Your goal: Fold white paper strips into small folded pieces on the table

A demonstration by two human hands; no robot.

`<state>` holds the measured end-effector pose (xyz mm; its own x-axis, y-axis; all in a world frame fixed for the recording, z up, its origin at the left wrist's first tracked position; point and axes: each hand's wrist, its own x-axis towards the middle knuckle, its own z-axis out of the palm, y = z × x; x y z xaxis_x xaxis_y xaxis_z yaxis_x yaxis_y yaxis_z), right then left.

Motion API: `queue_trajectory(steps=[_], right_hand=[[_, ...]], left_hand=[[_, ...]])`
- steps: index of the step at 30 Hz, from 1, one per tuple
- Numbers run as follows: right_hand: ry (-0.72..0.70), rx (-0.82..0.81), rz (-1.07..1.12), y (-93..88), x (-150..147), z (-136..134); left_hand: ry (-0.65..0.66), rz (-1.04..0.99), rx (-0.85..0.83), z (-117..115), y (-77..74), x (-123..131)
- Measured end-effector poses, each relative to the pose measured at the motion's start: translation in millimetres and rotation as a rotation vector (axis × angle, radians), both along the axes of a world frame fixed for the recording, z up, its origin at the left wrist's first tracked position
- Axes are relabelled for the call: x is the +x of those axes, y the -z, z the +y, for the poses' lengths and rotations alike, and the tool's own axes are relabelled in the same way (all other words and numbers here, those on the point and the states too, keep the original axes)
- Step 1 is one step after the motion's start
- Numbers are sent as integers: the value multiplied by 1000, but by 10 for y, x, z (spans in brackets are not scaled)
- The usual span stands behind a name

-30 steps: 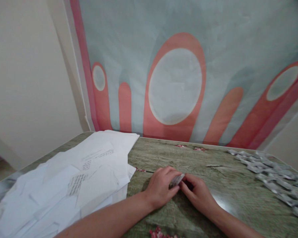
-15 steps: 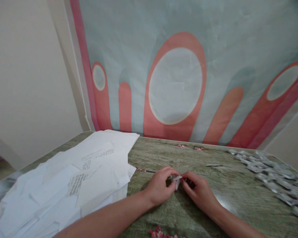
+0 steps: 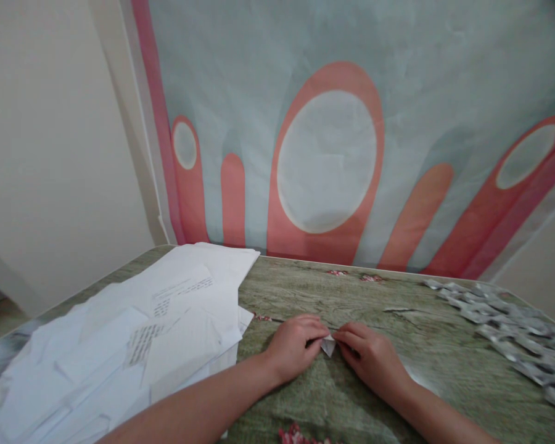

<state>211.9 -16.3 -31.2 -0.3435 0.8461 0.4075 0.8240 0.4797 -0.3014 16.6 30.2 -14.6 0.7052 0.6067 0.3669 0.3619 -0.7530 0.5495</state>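
Observation:
Between my two hands, just above or on the table, is a small folded piece of white paper point(image 3: 328, 346) with a pointed lower end. My left hand point(image 3: 298, 346) pinches its left side between thumb and fingers. The fingertips of my right hand point(image 3: 367, 353) are closed on its upper right edge. The fingers partly cover the paper, so its full shape is hidden.
A heap of white paper sheets point(image 3: 194, 327), some printed, spreads over the left of the wood-patterned table point(image 3: 305, 413). Rows of folded paper pieces point(image 3: 504, 327) lie along the right side. A grey and red patterned sheet point(image 3: 324, 160) stands behind the table.
The folded paper has turned and sits lower, its point now facing down toward me. My fingers have flattened and come closer together along its upper edge.

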Motion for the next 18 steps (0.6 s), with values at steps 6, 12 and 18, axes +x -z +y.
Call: queue_trajectory(steps=[6,12,18], right_hand=[[-26,-7,-57,-30,-17,-15],[-41,51,-101,-24,-35,-29],[-37,88,-178,7,-49,-16]], left_hand=[[42,148,118,-42,-68,-48],[52,244,181,-74,-87,-66],[49,328,256,-123,-104,-80]])
